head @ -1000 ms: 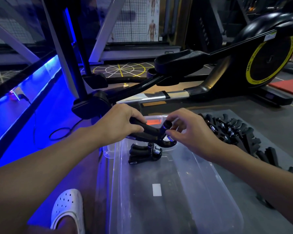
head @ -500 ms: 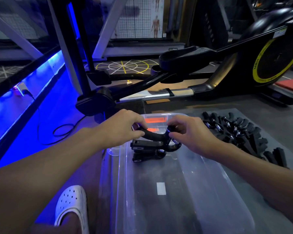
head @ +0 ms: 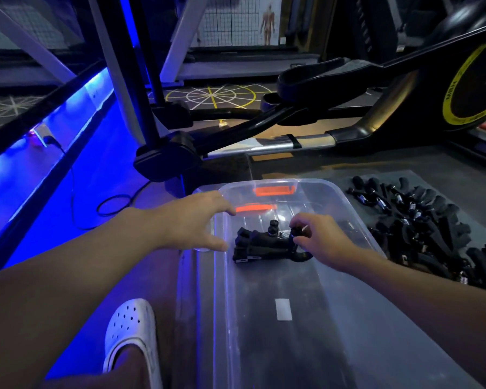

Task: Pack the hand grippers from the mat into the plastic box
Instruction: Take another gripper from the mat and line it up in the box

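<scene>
A clear plastic box lies on the floor in front of me. Black hand grippers lie stacked at its far end. My right hand pinches the spring end of the top gripper. My left hand hovers over the box's left rim, fingers spread, holding nothing. Several more black hand grippers are heaped on the grey mat to the right of the box.
A black elliptical trainer with a yellow-ringed wheel stands just beyond the box. A blue-lit ledge and a black cable run along the left. My foot in a white clog rests beside the box's left wall.
The gripper that both hands held has been laid onto the ones in the box. My left hand has let go and drawn back to the left rim; my right hand still touches it.
</scene>
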The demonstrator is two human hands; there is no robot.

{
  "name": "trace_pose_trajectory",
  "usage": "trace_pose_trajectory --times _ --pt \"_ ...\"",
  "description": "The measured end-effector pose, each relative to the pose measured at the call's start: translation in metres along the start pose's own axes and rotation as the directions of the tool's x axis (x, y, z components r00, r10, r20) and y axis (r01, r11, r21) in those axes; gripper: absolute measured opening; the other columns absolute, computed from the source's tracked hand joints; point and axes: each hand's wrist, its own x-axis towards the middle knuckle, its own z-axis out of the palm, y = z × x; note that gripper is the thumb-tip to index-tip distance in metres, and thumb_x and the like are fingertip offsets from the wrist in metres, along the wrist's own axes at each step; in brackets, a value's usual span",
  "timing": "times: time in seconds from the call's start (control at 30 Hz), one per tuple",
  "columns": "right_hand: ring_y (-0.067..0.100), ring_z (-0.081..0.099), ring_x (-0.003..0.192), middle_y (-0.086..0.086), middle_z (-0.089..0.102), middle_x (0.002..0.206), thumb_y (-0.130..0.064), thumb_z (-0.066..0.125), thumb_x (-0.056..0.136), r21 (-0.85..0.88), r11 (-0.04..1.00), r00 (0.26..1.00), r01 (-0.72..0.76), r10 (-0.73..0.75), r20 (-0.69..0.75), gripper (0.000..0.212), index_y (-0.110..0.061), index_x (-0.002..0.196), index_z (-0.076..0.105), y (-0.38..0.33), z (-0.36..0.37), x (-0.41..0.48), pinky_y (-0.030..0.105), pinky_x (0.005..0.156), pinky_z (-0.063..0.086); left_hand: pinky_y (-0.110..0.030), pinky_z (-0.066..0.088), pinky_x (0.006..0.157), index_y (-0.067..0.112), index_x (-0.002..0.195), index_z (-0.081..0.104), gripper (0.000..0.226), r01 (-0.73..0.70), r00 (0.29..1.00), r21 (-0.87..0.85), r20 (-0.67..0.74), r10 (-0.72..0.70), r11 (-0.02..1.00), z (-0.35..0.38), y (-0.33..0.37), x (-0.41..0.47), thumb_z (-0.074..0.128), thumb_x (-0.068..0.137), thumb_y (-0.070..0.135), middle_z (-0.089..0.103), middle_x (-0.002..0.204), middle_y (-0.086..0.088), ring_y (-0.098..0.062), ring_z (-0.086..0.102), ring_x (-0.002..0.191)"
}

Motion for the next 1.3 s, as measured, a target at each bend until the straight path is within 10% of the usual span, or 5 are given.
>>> trace_pose_trajectory --times 0.57,1.3 --pt "0.014 0.059 0.088 0.000 0.069 0.100 -0.008 0.066 0.084 0.130 0.991 0.998 -0.017 0.025 -0.057 0.025 -0.015 0.108 0.070 0.022 0.077 0.021 0.025 0.078 0.045 -0.021 0.032 0.103 0.025 0.142 0.043 0.082 0.066 0.990 0.024 0.125 -0.068 0.998 0.003 -0.003 0.009 0.073 0.073 0.057 0.027 0.150 0.017 -0.007 0.035 0.134" --pt "0.030 0.058 0.090 -0.001 0.044 0.115 -0.022 0.075 0.073 -0.218 0.972 0.995 0.082 -0.093 -0.039 0.074 -0.028 0.136 0.036 0.055 0.105 0.013 0.033 0.070 0.041 -0.015 0.028 0.096 0.026 0.144 0.040 0.083 0.074 0.989 0.020 0.129 -0.076 0.997 0.003 0.001 0.006 0.072 0.074 0.057 0.024 0.152 0.017 -0.006 0.034 0.134"
